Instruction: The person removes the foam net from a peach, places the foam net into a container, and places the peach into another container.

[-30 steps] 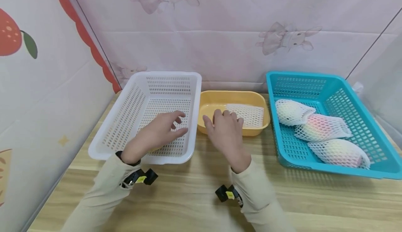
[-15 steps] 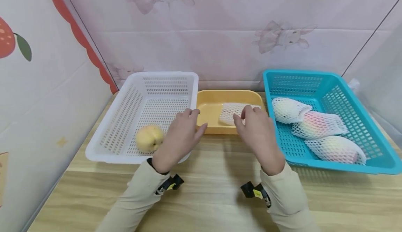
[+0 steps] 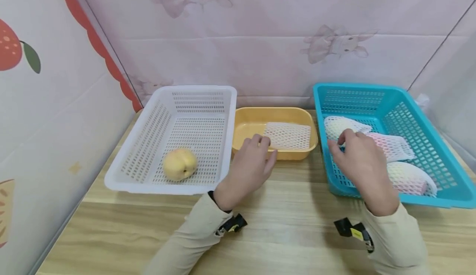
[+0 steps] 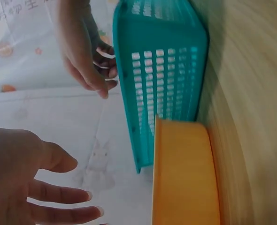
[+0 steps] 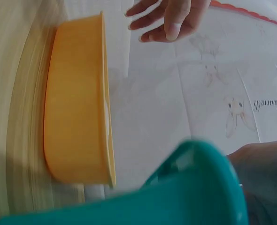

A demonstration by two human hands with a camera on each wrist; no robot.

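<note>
My left hand (image 3: 248, 168) hovers by the front rim of the yellow tray (image 3: 248, 131), holding nothing. Its fingers and thumb are extended and apart in the left wrist view. Inside that tray lies a flat white foam net sleeve (image 3: 288, 136). Over the left side of the teal basket (image 3: 336, 186) is my right hand (image 3: 358, 159), its fingers loosely bent and nothing visible in them. Partly behind it sit several fruits in white foam nets: one pale (image 3: 336, 127), one pinkish (image 3: 392, 146) and one pale yellow-pink (image 3: 407, 178).
A white perforated basket (image 3: 124, 159) stands at the left with one bare peach (image 3: 180, 164) in it. All three containers rest on a wooden table (image 3: 282, 242). Printed cloth walls (image 3: 267, 64) rise behind and at the sides.
Both hands have moved right: the left from over the white basket to the yellow tray, the right from the tray to over the teal basket. The peach has come into full view.
</note>
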